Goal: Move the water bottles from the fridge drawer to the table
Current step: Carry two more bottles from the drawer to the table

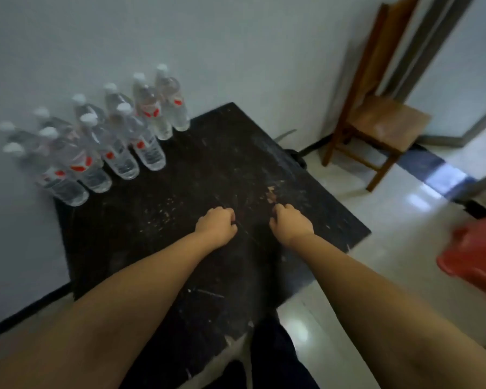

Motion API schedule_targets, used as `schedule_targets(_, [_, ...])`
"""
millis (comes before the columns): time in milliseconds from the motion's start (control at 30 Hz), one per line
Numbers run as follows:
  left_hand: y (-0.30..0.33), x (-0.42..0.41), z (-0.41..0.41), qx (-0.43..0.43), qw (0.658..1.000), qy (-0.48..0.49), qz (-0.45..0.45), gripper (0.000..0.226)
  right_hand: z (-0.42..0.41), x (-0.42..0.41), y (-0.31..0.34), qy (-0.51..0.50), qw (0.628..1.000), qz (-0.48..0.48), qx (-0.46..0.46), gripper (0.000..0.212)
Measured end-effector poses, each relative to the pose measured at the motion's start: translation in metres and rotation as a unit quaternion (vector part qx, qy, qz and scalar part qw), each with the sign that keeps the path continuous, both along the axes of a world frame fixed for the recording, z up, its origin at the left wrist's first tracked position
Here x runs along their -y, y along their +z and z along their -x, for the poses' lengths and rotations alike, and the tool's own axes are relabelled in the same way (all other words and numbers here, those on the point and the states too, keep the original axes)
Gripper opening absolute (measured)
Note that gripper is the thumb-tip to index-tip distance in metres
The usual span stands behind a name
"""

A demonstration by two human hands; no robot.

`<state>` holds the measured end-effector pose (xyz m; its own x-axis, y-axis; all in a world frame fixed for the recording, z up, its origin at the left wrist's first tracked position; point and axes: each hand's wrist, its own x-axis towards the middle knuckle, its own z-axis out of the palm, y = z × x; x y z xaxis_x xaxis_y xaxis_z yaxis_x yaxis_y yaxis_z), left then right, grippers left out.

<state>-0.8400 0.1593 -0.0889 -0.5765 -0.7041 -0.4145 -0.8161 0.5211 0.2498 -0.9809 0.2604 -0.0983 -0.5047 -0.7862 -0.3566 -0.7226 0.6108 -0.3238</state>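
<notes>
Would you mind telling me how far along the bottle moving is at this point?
A cluster of water bottles already stands upright along the wall side of the black table. Nothing is in hand: the left hand and right hand are curled and empty above the tabletop. The fridge drawer is out of view, so what remains cannot be told.

Bare forearms, no sleeves — dark trousers [275, 357] below.

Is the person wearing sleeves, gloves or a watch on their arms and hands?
No. Both forearms are bare as far as the picture shows, with no sleeves in view. The left hand and right hand have no gloves, and no watch, bracelet or ring can be made out, though the picture is a little blurry.
</notes>
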Motion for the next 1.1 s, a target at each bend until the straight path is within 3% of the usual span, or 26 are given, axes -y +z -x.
schedule_targets(367, [0.012,-0.175,0.093,-0.031,0.965,-0.255,-0.059,0.027,0.032,-0.245,-0.003,-0.265,0.964,0.009,0.002,0.036])
schedule_targets(667, [0.014,-0.379,0.214,-0.042,0.924,-0.379,-0.023,0.029,0.097,-0.465,0.015,-0.411,0.911,0.019,-0.023,0.038])
schedule_targets(867, [0.034,-0.561,0.280,-0.087,0.857,-0.505,-0.061,0.033,0.137,-0.644,0.035,-0.534,0.843,0.005,-0.066,0.032])
schedule_targets(1100, [0.043,-0.662,0.331,-0.110,0.801,-0.584,-0.075,0.029,0.160,-0.727,0.034,-0.584,0.809,0.004,-0.069,0.033])
